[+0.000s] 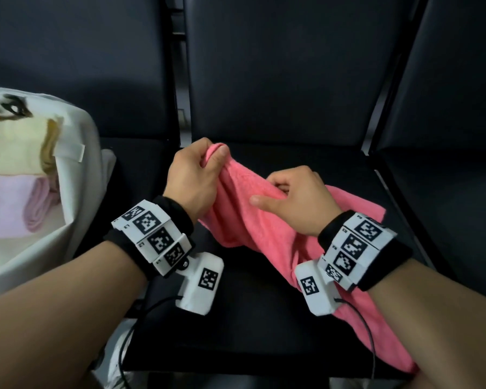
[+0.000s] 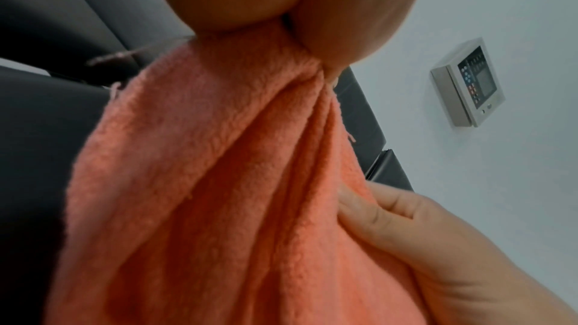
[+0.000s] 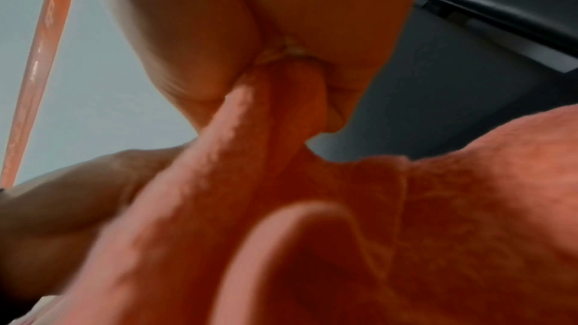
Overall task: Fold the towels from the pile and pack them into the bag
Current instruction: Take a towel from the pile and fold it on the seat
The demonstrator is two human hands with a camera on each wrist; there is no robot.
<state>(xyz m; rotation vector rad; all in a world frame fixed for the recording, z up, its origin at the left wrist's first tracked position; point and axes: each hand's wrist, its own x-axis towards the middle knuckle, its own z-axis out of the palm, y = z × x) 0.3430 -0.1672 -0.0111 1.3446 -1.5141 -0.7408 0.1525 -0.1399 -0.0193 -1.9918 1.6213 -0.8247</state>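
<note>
A pink towel [image 1: 264, 231] lies bunched on the middle black seat [image 1: 236, 318] and trails toward the near right edge. My left hand [image 1: 199, 169] grips one gathered end and lifts it; in the left wrist view the towel [image 2: 219, 182] hangs in folds from that hand [image 2: 281, 9]. My right hand [image 1: 295, 192] pinches the towel's edge a little to the right, thumb stretched over the cloth. The right wrist view shows the towel [image 3: 344, 206] caught between my fingers [image 3: 200, 58]. The white bag [image 1: 76, 192] stands open at the left.
Inside the bag lie a folded yellow towel [image 1: 17, 144] and a folded light pink towel [image 1: 14, 206]. Black seat backs [image 1: 278, 66] rise behind. Another black seat [image 1: 446, 192] is at the right. A wall panel [image 2: 469, 83] shows in the left wrist view.
</note>
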